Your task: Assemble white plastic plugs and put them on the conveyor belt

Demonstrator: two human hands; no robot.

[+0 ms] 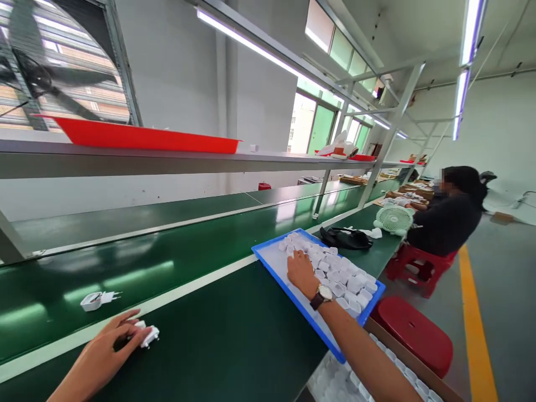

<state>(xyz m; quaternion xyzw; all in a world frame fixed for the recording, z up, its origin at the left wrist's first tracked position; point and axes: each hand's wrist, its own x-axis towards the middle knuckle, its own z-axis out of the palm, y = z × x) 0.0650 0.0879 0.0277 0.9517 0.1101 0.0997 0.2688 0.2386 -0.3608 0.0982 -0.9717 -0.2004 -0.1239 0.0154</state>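
My left hand [111, 346] holds a small white plug piece [149, 335] between thumb and fingers, just above the green table [201, 340]. On the green belt [54, 290] beyond it lies another white plug with an open housing [98, 300]. My right hand [302, 272], with a watch at the wrist, reaches into a blue-rimmed tray [293, 298] of many white plastic housings [335, 273]. Its fingers bend down among the housings, and their tips are hidden, so what they grip cannot be made out.
A shelf with a red tray [151, 137] runs above the belt. Beyond the blue tray are a black bag [345, 238] and a green fan [394, 219]. A red stool [412, 335] and a box of white parts [389, 357] stand right. A seated person [450, 218] works farther off.
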